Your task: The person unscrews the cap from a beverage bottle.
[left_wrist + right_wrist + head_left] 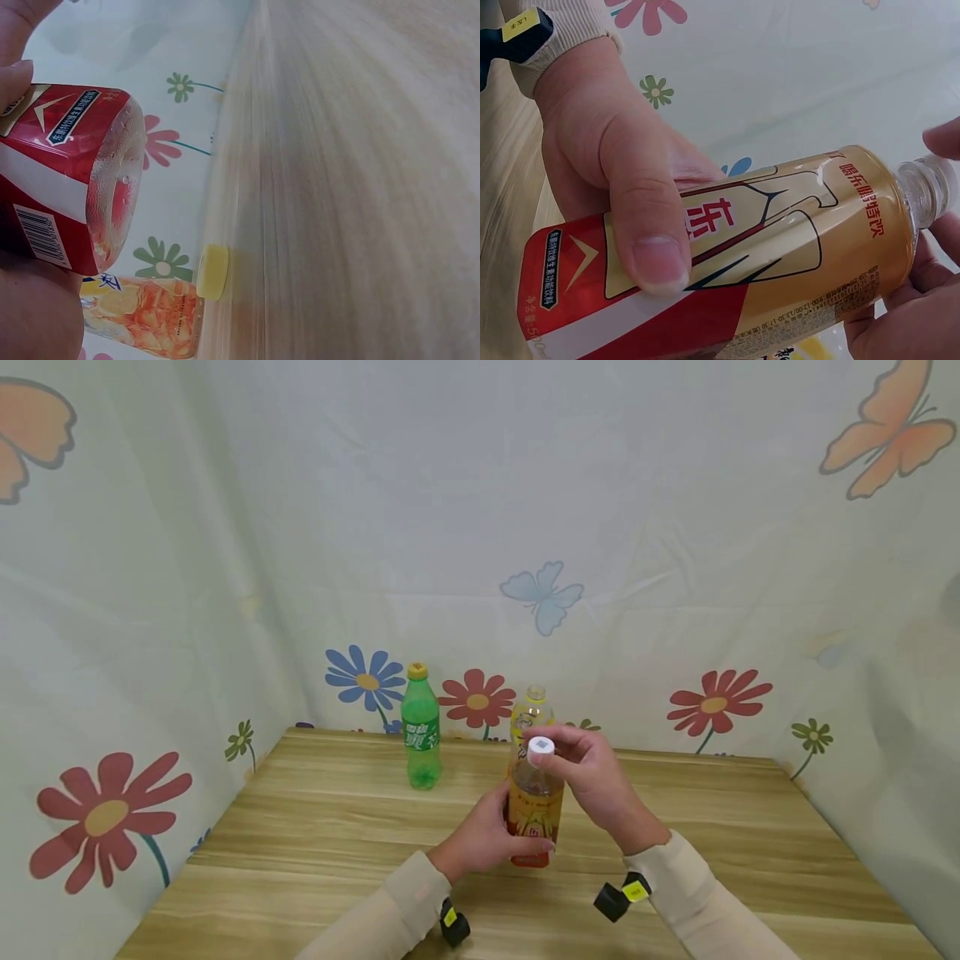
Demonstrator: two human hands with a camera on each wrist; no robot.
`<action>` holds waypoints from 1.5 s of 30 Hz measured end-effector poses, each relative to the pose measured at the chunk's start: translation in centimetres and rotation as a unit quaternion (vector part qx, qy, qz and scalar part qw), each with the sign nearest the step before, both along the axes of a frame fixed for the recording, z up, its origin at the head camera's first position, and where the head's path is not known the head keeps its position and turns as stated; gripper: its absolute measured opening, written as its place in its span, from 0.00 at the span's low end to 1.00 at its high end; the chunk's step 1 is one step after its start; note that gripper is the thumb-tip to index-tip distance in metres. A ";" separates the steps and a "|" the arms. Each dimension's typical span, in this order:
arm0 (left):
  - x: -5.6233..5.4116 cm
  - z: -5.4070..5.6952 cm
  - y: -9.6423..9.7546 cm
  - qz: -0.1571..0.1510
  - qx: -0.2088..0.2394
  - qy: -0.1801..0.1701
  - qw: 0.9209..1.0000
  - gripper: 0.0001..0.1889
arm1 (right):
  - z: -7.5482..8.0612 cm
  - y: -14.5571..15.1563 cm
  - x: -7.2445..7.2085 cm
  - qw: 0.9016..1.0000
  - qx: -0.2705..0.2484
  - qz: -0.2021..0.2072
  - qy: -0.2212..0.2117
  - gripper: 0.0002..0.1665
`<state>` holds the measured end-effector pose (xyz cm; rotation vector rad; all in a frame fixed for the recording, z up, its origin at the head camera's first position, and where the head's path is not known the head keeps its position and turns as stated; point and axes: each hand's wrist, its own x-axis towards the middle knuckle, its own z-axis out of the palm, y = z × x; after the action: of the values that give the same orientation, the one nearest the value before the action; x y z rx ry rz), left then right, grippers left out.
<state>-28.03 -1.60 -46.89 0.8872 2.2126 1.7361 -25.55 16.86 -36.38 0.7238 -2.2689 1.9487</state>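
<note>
My left hand [480, 837] grips the lower body of a drink bottle [534, 810] with a gold and red label, thumb across the front. My right hand [592, 777] pinches the bottle's white cap [542, 746] between thumb and fingers. In the right wrist view the clear neck [919, 191] shows beside the right fingers, which partly cover the cap. From the left wrist, the bottle's clear base [120, 191] appears held off the tabletop. Directly behind stands a yellow-labelled bottle [528, 714] with an uncapped mouth, partly hidden by the held bottle and right hand.
A green bottle [422, 739] with a yellow cap stands on the wooden table [337, 835], farther back and left. Near the yellow-labelled bottle's base, a loose yellow cap [214, 271] lies on the table. A flower-printed curtain [420, 527] surrounds the back and sides.
</note>
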 end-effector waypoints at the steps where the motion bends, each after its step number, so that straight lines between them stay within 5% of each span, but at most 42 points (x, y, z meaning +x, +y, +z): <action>1: 0.0 0.0 0.0 0.000 0.000 0.001 1.000 0.36 | 0.1 0.0 0.1 1.000 0.001 -0.003 -0.002 0.24; 12: 0.3 0.5 0.1 0.010 -0.008 0.011 1.000 0.37 | 1.1 -0.8 0.9 0.991 0.037 -0.128 -0.007 0.28; 19: 0.3 0.5 0.2 0.009 -0.009 0.022 1.000 0.36 | 1.3 -1.2 1.3 0.985 0.057 -0.164 -0.005 0.27; 45: 0.4 0.3 0.1 0.008 -0.002 0.001 1.000 0.35 | 0.9 -0.4 0.9 0.995 0.043 -0.092 0.015 0.20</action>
<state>-27.62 -1.51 -46.57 0.8721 2.2311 1.7372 -24.64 16.50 -35.45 0.5260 -2.3211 1.7583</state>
